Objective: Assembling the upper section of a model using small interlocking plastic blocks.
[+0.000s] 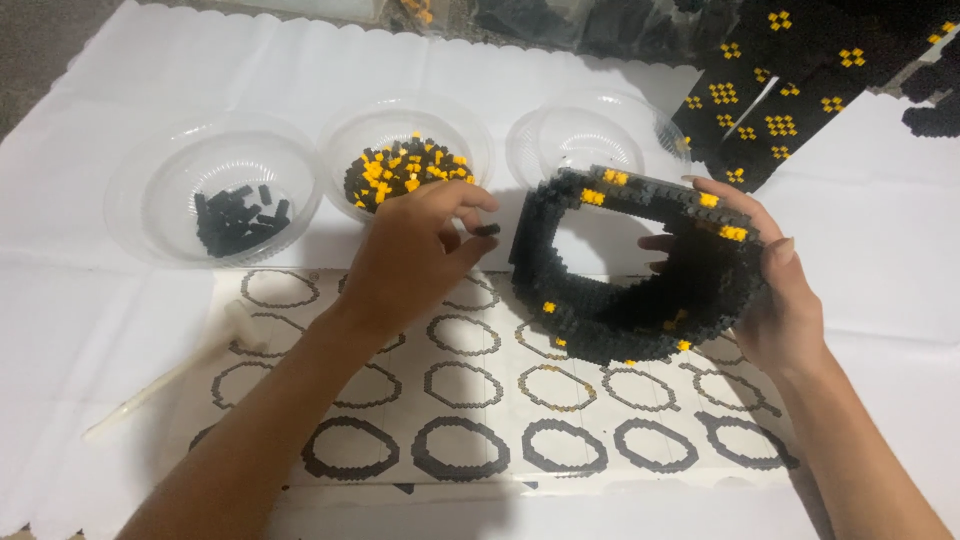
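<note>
Left hand: the left hand [415,255] is pinching 1 small black brick [487,230] between thumb and fingertips, closed on it, hovering just left of the built ring's upper edge.

Right hand: the right hand [775,290] is gripping the far side of a black brick ring [630,265], fingers curled over its top rim and thumb behind, tilting it up so its opening is facing the camera.

Brick ring: it is being held above the printed sheet, near the middle of the view; it is standing several rows thick, mostly black with scattered yellow studs, and its top edge is looking stepped and uneven on the left, so by my judgement building is well along but not finished.

Printed sheet: a white instruction sheet [480,400] is lying flat under both hands, showing rows of ring outlines.

Bowls: 3 clear plastic bowls are sitting behind the hands. The left bowl [215,190] is holding a small heap of black bricks, the middle bowl [405,145] is holding mixed black and yellow bricks, and the right bowl [590,135] is looking nearly bare, partly hidden by the ring.

Supply left: loose bricks are remaining in 2 bowls, so parts are on hand for more rows.

Tool: a white plastic hammer-like tool [180,370] is lying at the left, untouched.

Finished panels: black flat panels with yellow diamond patterns [780,90] are lying at the upper right, well apart from the hands.
</note>
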